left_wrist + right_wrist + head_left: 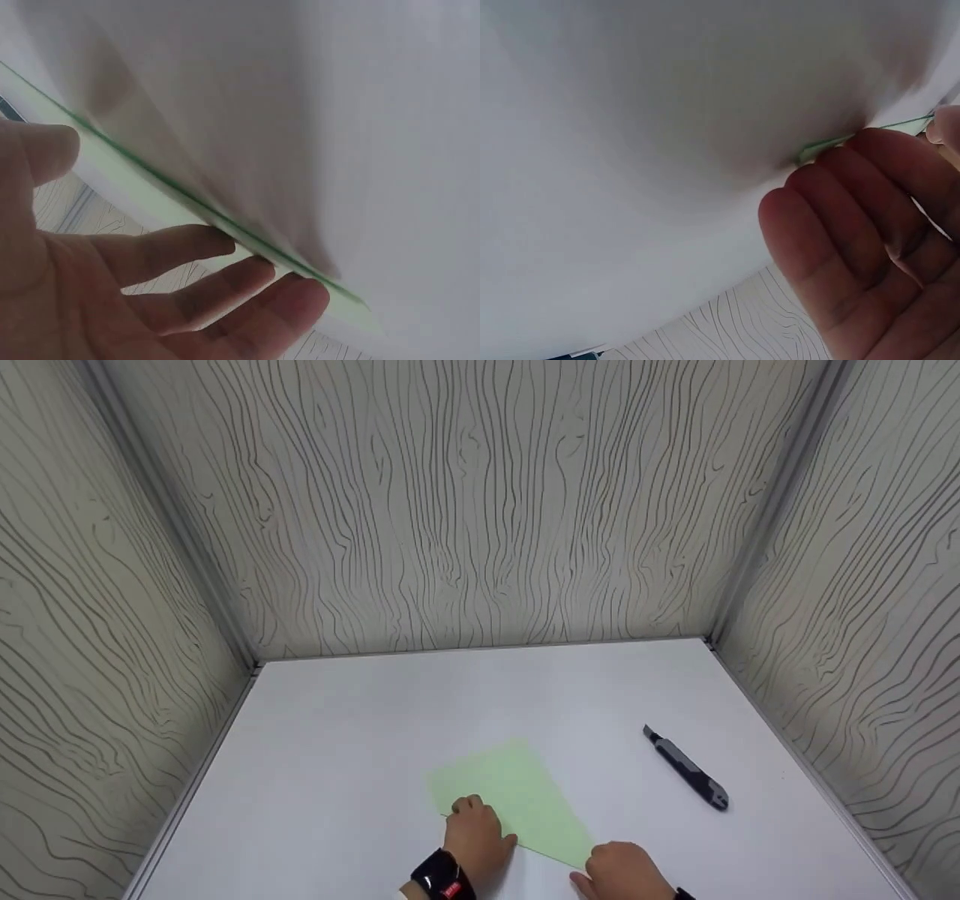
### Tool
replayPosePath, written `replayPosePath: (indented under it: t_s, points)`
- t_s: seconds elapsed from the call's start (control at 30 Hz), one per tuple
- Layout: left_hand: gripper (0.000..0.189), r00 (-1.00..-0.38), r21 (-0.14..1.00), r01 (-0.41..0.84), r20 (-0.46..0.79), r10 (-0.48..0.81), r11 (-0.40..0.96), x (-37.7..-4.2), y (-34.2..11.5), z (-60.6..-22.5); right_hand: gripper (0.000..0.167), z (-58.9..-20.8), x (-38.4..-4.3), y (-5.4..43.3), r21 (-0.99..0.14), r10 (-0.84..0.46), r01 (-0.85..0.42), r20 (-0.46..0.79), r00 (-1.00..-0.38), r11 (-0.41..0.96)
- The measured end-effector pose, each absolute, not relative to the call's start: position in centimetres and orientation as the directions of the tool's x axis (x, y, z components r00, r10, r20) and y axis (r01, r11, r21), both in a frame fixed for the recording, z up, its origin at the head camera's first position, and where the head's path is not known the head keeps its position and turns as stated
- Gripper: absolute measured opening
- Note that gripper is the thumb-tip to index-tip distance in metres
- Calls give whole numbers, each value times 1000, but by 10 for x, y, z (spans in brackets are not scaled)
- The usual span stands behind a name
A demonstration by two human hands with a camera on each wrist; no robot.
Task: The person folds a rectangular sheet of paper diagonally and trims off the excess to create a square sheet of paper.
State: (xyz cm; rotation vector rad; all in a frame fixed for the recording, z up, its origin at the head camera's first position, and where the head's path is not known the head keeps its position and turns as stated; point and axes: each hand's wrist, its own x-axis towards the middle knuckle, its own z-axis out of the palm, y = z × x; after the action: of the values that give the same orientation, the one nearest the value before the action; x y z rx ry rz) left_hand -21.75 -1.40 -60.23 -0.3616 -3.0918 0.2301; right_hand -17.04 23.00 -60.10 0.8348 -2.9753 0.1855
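A light green sheet of paper (pixel 517 787) lies at an angle on the white table. My left hand (pixel 478 840) rests on its near-left part, fingertips on the sheet and thumb at the near edge. In the left wrist view, the spread fingers (pixel 262 292) touch the paper along a darker green edge line (pixel 180 191). At the sheet's near-right corner is my right hand (pixel 622 870), thumb pointing left. Its fingers (pixel 840 217) lie side by side in the right wrist view, tips pressed at the paper's edge, covering the corner.
A black and grey utility knife (pixel 686 769) lies on the table (pixel 337 750) right of the paper, its blade end pointing away from me. Wood-grain patterned panels (pixel 465 510) enclose the table at the back and both sides.
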Motion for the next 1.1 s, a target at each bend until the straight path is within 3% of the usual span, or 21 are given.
replayPosePath:
  t_s: [0.17,0.3,0.47,0.6,0.83,1.1]
  points:
    - [77,-977,-152,208,9,212,966,-218,-10,-603,46,-602,-176,229,-158,-492,-507,125,-862,847]
    - [78,-973,-151,225,16,229,963,-219,-10,-604,35,-600,-187,227,-211,-476,-479,66,-877,852]
    - [78,-971,-115,239,-8,240,964,-220,-11,-605,26,-601,-201,223,-180,-486,-480,11,-874,858]
    - [77,-966,-104,258,-30,256,960,-220,-11,-605,40,-602,-207,220,-182,-496,-489,8,-868,853]
    - [76,-941,-121,338,-22,338,933,-221,-13,-612,76,-598,-220,221,-241,-461,-426,-111,-881,872]
    - [76,-930,-108,365,-6,367,925,-222,-14,-616,85,-611,-247,233,-309,-444,-404,-70,-893,861]
